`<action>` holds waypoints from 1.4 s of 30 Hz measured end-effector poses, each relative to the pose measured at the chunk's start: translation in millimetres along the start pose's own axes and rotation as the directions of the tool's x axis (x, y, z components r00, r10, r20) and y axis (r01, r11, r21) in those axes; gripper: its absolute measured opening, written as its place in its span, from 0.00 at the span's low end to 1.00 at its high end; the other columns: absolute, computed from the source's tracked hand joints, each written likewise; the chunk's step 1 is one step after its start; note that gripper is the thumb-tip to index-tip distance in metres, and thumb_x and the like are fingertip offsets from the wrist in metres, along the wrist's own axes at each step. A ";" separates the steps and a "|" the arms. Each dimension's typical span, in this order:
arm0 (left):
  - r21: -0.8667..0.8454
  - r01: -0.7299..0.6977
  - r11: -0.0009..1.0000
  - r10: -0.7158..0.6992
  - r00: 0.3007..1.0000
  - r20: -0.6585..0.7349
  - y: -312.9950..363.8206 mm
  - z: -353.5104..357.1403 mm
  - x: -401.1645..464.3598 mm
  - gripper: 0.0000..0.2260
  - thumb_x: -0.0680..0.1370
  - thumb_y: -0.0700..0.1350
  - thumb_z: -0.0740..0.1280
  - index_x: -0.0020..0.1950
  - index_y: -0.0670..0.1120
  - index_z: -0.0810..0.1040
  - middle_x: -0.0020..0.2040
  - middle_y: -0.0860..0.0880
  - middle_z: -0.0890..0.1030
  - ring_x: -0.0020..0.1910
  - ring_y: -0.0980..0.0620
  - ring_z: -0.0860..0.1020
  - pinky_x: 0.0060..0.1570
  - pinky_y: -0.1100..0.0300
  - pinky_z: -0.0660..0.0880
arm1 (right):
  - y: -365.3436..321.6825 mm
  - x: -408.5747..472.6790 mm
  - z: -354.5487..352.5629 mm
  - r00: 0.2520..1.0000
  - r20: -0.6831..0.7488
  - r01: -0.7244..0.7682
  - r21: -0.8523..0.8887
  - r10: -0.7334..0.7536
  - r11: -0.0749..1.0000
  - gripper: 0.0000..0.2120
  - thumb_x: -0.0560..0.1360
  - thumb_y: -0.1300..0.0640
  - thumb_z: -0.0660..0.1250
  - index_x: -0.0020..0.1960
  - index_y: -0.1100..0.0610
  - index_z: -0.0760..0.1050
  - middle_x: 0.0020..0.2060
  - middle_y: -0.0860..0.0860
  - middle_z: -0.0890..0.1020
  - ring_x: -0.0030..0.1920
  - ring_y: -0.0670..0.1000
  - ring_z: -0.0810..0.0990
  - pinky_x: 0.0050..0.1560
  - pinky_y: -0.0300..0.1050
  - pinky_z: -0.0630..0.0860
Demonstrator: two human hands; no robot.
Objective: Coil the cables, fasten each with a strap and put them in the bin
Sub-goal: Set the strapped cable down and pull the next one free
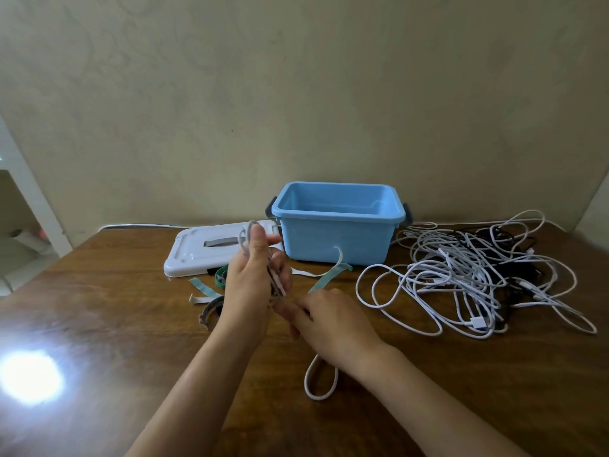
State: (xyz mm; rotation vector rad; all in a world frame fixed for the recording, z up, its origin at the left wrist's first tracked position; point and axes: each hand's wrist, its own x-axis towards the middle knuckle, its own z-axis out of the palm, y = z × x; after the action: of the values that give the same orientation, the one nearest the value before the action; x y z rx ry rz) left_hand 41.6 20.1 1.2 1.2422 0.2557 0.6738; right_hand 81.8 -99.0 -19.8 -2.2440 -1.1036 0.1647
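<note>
Nearest the camera, two bare forearms reach up from six o'clock toward the middle of the wooden table [131, 324]. The left hand [245, 288] stands upright, its fingers curled round a white cable [321, 379] wound into narrow loops; the top of the coil pokes out above the fingertips, and a loose loop of the same cable hangs below the right wrist at about five o'clock from the hands. The right hand [329, 319] lies just beside the left at its four o'clock, knuckles up, its fingertips meeting the lower end of the coil; whether it pinches the cable or a strap cannot be told, as the fingers are hidden. A teal strap [329, 275] rises from behind the right hand toward one o'clock, its curled end in front of the bin.

Several loose straps [206, 290], teal, white and dark, lie on the table at nine o'clock from the left hand. Beyond them, at eleven o'clock, a white lid [194, 255] with a grey handle lies flat. The blue bin [336, 239] stands open at twelve to one o'clock, near the wall, touching the lid's right end. At two to three o'clock from the hands, a tangled heap of cables [468, 275], mostly white with some black, spreads over the table beside the bin.
</note>
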 end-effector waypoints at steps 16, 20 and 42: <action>0.506 -0.188 0.842 -0.005 0.934 0.357 17.1 -22.5 5.4 0.23 0.76 0.65 0.56 0.49 0.47 0.78 0.25 0.54 0.68 0.23 0.56 0.66 0.25 0.60 0.66 | 43.8 1.2 -66.3 0.981 0.172 -0.135 0.241 0.095 0.961 0.11 0.79 0.43 0.68 0.44 0.46 0.84 0.34 0.35 0.81 0.36 0.36 0.78 0.41 0.40 0.72; 0.640 -0.346 0.686 0.071 0.907 0.415 7.0 -16.2 3.9 0.24 0.74 0.65 0.56 0.44 0.47 0.80 0.25 0.53 0.73 0.24 0.59 0.69 0.25 0.63 0.68 | 46.6 6.2 -56.4 0.996 -0.088 -0.008 0.241 0.030 0.971 0.14 0.75 0.36 0.66 0.41 0.43 0.83 0.39 0.36 0.83 0.45 0.35 0.79 0.47 0.43 0.73; 0.763 -0.350 0.544 0.044 0.920 0.390 -12.1 -12.2 5.0 0.18 0.75 0.65 0.55 0.44 0.53 0.74 0.36 0.53 0.77 0.34 0.58 0.75 0.34 0.67 0.72 | 44.1 4.5 -57.7 0.973 -0.217 -0.053 0.144 0.084 0.988 0.22 0.83 0.38 0.53 0.44 0.51 0.76 0.32 0.45 0.77 0.34 0.41 0.75 0.38 0.44 0.71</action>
State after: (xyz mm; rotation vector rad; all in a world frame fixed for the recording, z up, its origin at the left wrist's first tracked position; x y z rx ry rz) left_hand 43.1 30.7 -13.2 2.3204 0.1419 0.5242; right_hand 135.5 -143.4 1.2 -2.1188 -0.8695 0.0157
